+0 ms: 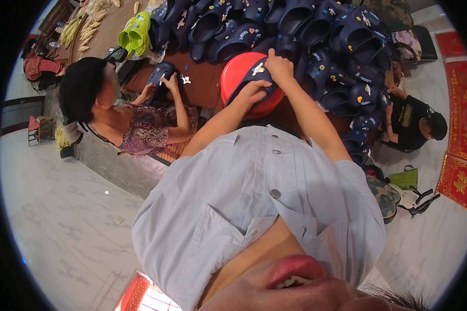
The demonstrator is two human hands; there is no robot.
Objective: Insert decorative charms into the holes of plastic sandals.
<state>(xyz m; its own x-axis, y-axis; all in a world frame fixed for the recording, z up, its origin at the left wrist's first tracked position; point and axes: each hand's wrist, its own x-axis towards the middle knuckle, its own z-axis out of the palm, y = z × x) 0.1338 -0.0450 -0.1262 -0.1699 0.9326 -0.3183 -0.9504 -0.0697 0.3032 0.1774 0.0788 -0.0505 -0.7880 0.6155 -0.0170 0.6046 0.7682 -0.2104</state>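
Observation:
In front of me a dark navy clog (pixel 249 78) with a white charm (pixel 258 69) on it is held over a red round tub or stool (pixel 233 70). My left hand (pixel 255 93) is closed on the clog's near side. At its far right edge my right hand (pixel 279 68) grips it, with the fingers bent and partly hidden behind the hand. Much of the clog is covered by my hands. Close beyond them lies a big heap of navy clogs (pixel 244 41), many with small coloured charms.
At my left, a person (pixel 135 122) holds a navy clog (pixel 161 73). Lime-green clogs (pixel 135 33) lie at the far left, near corn cobs (pixel 91 26). On the right another person (pixel 417 122) reaches to the heap's edge. A green bag (pixel 403 179) sits on the floor.

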